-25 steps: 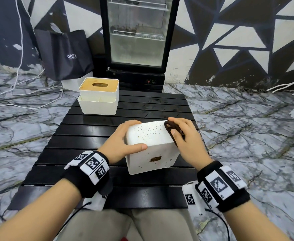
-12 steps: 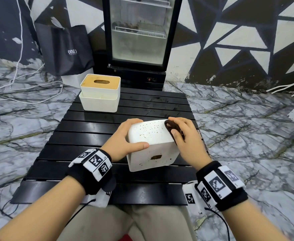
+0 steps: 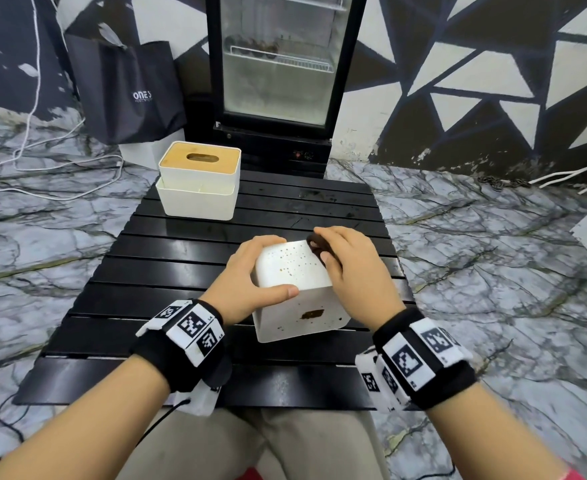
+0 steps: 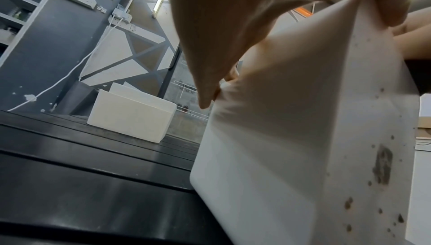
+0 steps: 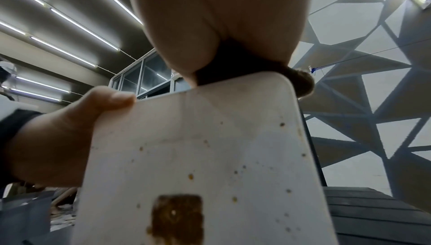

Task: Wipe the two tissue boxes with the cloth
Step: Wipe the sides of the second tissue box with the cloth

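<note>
A white tissue box (image 3: 295,289) speckled with brown spots and one large brown stain stands on end on the black slatted table (image 3: 188,265). My left hand (image 3: 250,278) grips its left side, thumb along the near top edge. My right hand (image 3: 340,261) holds a dark brown cloth (image 3: 318,245) pressed on the box's upper right corner. In the right wrist view the cloth (image 5: 233,68) sits between my hand and the stained box (image 5: 210,157). A second tissue box (image 3: 200,183) with a wooden lid stands at the table's far left; the left wrist view shows that box (image 4: 133,118) too.
A glass-door fridge (image 3: 278,74) stands behind the table, and a black bag (image 3: 125,95) leans beside it. White cables (image 3: 42,161) lie on the marble floor to the left. My knees are under the table's near edge.
The head view has shifted slightly lower and closer. Both hands keep nearly the same hold on the box and the cloth stays at the upper right corner.
</note>
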`<state>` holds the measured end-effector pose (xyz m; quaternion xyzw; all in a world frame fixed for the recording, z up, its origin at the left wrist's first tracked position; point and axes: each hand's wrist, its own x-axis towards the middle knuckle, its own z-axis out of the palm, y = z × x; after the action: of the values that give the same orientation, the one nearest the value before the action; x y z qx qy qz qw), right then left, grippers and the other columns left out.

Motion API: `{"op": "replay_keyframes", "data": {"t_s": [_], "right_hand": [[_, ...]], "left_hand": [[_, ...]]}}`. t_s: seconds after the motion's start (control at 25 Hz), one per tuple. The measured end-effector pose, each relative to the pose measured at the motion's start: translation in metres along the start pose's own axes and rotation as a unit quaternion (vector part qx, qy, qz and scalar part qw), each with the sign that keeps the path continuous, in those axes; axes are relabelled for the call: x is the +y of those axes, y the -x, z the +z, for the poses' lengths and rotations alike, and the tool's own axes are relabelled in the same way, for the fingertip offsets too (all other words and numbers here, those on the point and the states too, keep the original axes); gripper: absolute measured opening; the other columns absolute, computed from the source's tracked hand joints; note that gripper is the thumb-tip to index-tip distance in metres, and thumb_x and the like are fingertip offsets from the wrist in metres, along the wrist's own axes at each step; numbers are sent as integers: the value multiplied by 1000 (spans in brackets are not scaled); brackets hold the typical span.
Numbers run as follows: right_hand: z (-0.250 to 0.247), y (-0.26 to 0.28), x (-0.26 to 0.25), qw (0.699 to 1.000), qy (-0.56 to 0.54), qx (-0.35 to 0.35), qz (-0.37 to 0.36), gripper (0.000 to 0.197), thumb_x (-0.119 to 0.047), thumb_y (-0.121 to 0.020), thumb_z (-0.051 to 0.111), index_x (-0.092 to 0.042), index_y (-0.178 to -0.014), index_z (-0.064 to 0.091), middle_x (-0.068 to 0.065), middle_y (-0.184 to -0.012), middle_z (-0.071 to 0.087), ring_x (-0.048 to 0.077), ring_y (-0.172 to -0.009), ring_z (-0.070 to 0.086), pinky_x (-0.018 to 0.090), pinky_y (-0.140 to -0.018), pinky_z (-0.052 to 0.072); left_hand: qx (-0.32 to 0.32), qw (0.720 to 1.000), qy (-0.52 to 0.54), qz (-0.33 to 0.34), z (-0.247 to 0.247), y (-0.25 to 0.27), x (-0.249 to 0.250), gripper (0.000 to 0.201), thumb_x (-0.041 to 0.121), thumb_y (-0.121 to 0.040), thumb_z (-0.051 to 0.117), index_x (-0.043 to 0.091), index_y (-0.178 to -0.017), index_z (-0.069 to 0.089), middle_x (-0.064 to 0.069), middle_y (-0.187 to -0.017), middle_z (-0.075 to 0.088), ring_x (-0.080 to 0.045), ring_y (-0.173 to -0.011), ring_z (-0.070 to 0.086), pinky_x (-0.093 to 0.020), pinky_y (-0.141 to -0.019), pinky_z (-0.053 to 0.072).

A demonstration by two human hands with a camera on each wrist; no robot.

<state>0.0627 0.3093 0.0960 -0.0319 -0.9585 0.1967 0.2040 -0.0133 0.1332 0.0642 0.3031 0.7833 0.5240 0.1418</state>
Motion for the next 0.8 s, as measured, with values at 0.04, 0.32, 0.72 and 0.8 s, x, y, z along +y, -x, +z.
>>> {"op": "replay_keyframes", "data": {"t_s": [0.04, 0.32, 0.72, 0.8], "right_hand": [[-2, 4, 3, 1000, -9, -9, -3, 38, -15, -94, 44, -17, -131, 45, 1, -132, 47, 17, -124, 36, 18, -101, 21], [0, -10, -2, 1000, -7, -7, 24, 37, -14, -94, 42, -14, -130, 46, 5, -131, 48, 22, -123, 37, 25, -102, 26], [-3, -9, 2, 1000, -10, -14, 25, 36, -14, -94, 42, -14, -129, 46, 4, -130, 48, 22, -123, 38, 26, -101, 27], [1, -5, -3, 1000, 5, -12, 4, 37, -15, -93, 43, -15, -130, 46, 4, -130, 48, 21, -123, 38, 28, -102, 28]], "left_hand": [[-5, 1000, 0, 0, -1, 0, 1, 62, 60, -51, 67, 61, -106, 39, 15, -129, 41, -12, -123, 38, -34, -104, 36], [-5, 1000, -10, -8, 1, -1, 2, 62, 61, -50, 66, 62, -105, 38, 14, -129, 40, -14, -124, 37, -36, -105, 35], [-11, 1000, -23, -10, 0, -3, 5, 64, 64, -49, 64, 60, -107, 36, 14, -128, 38, -13, -124, 33, -32, -102, 32], [-10, 999, -36, -8, -1, -4, 3, 64, 64, -50, 63, 61, -107, 35, 16, -126, 38, -14, -124, 34, -35, -105, 33]]}}
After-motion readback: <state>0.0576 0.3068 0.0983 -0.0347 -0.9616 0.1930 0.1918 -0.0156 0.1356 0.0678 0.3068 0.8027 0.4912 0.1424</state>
